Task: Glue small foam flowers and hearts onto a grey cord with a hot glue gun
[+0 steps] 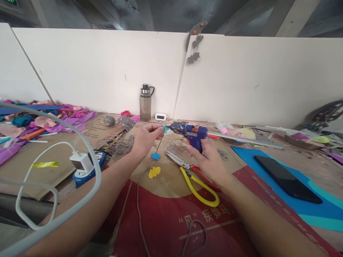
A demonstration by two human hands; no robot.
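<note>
My right hand (207,157) grips a blue glue gun (190,132) by its handle, with the nozzle pointing left. My left hand (146,138) pinches a small teal piece (163,130) right at the nozzle tip, and a thin grey string (139,192) hangs down from those fingers toward me. Just below the hands lie scissors with yellow and red handles (197,178), a blue foam flower (155,156) and a yellow foam shape (154,172) on the cardboard.
A water bottle (145,102) and a small white clock (160,116) stand by the white partition. Purple and pink paper scraps (53,119) pile at left. A white charger with cable (80,160) sits front left. A black phone (286,179) lies on blue foam sheet at right.
</note>
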